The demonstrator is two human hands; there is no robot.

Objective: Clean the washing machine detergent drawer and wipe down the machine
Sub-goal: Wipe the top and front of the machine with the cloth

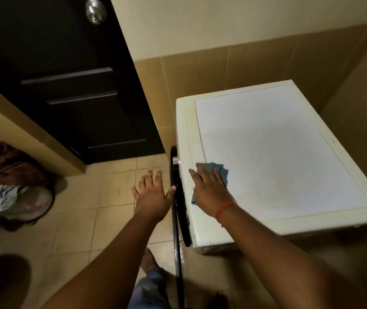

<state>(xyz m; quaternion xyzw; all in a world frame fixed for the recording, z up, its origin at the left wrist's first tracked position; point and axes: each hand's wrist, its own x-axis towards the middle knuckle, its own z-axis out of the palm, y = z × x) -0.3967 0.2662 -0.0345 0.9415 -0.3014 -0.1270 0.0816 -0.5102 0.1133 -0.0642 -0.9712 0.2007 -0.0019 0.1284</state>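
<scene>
A white front-loading washing machine (278,152) stands against the tiled wall at right, its flat top facing me. My right hand (209,190) lies flat on a blue cloth (219,171) and presses it onto the front left part of the top. My left hand (153,195) hovers with fingers spread just left of the machine, its thumb touching the dark rim of the open round door (177,219). The detergent drawer is not visible from this angle.
A dark wooden door (66,85) with a metal knob (96,11) fills the upper left. A heap of brown cloth and a plastic bag (15,197) lies on the tiled floor at left. My foot (149,259) stands beside the machine door.
</scene>
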